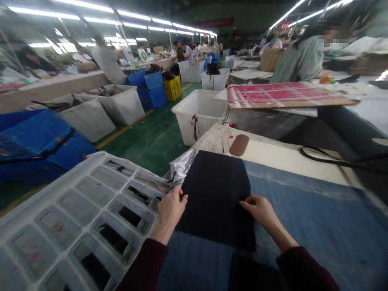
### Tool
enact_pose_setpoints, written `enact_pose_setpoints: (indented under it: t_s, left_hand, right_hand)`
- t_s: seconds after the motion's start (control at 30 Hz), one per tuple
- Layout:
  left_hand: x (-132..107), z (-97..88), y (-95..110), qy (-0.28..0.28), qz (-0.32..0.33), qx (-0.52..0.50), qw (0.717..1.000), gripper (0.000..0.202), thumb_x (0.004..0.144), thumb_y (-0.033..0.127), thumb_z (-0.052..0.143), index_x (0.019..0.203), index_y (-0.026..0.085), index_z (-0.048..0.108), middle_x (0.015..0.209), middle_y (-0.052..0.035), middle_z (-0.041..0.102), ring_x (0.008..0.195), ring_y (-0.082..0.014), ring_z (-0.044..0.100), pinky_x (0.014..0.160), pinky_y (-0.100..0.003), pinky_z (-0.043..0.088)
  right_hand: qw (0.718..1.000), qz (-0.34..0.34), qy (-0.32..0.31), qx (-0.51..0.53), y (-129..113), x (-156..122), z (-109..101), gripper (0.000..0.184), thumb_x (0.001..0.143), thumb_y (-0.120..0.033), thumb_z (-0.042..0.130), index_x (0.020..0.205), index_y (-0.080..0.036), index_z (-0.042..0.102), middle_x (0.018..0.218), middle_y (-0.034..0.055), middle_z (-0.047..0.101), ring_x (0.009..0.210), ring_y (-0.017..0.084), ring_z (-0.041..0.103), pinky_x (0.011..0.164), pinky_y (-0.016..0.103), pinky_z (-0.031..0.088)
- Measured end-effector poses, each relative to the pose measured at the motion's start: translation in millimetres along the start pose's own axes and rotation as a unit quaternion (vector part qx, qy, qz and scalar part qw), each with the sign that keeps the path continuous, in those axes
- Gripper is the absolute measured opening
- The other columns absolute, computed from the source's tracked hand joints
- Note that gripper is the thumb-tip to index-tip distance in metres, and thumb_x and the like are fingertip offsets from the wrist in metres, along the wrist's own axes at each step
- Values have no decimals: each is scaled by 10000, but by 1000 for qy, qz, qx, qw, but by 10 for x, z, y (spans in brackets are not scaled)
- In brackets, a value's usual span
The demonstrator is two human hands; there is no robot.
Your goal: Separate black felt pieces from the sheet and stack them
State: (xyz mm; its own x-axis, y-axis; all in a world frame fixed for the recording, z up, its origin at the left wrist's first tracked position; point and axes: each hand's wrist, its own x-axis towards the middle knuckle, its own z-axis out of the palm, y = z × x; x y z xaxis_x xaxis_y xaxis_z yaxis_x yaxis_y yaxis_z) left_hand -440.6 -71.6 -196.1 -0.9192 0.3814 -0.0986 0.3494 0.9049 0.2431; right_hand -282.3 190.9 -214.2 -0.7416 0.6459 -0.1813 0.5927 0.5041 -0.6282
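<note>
A flat piece of black fabric (216,194) lies over the blue-grey work surface (306,206). My left hand (172,207) pinches its left edge, close to a crumpled silver sheet (183,163). At the opposite edge, my right hand (260,209) has thumb and fingers closed on the fabric's border. Another black piece (253,275) shows at the bottom, partly cut off by the frame. Beyond the fabric rests a brown rounded piece (239,145) on the pale part of the table.
To my left stands a white plastic grid tray (121,184) with black pieces in several compartments. A white bin (197,109) is past the table, and blue crates (45,137) stand across the green aisle (145,133). A co-worker (298,56) is at the right, behind a red-topped board (279,95).
</note>
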Motion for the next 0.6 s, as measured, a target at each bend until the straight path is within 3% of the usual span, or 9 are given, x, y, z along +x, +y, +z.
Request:
enact_pose_setpoints:
  t_s: [0.07,0.1,0.17,0.23,0.43,0.53,0.6]
  left_hand:
    - [-22,9,19,11,54,3,998,203,929,298,476,1084,229,587,1119,-69,630,1013,-226,603,786,-299,425]
    - [-23,26,24,39,113,12,993,195,920,235,473,1067,227,600,1144,-72,610,1050,-229,578,830,-307,421]
    - [-13,76,25,65,218,24,974,235,892,126,455,1017,223,629,1125,-71,607,1064,-233,554,891,-325,409]
    - [-3,129,16,66,276,28,959,275,871,75,441,997,214,642,1066,-72,628,1030,-240,556,902,-344,410]
    - [-31,169,-16,60,291,22,955,301,853,69,436,1044,188,636,1069,-85,651,1028,-247,559,926,-366,406]
    - [-40,139,-9,62,288,22,955,271,868,100,443,1032,188,640,1061,-82,654,1002,-242,572,908,-359,411]
    - [-38,110,3,61,286,20,956,239,881,126,452,1009,187,643,1042,-75,659,969,-238,583,882,-350,419]
  right_hand:
    - [1000,11,4,-6,-5,-10,0,209,730,-374,628,623,-194,629,557,-7,598,553,145,540,518,251,337]
    - [1000,17,5,-9,3,-9,8,190,730,-362,637,644,-193,633,580,-9,605,568,141,542,527,247,340]
    - [1000,26,11,-10,25,-4,33,169,726,-345,656,668,-189,628,616,-11,613,586,135,544,540,242,345]
    - [999,30,17,-6,30,-7,52,162,722,-331,671,672,-186,617,628,-14,613,588,130,543,543,238,348]
    - [998,10,59,21,-129,-214,-75,202,756,-373,676,756,-183,607,639,-19,601,598,134,554,552,239,363]
    - [996,-18,86,29,-237,-601,-207,209,803,-393,652,800,-193,591,643,-25,586,599,134,549,568,245,366]
    - [997,-53,58,25,-272,-980,-221,168,819,-348,648,781,-201,577,657,-19,587,604,136,549,572,247,373]
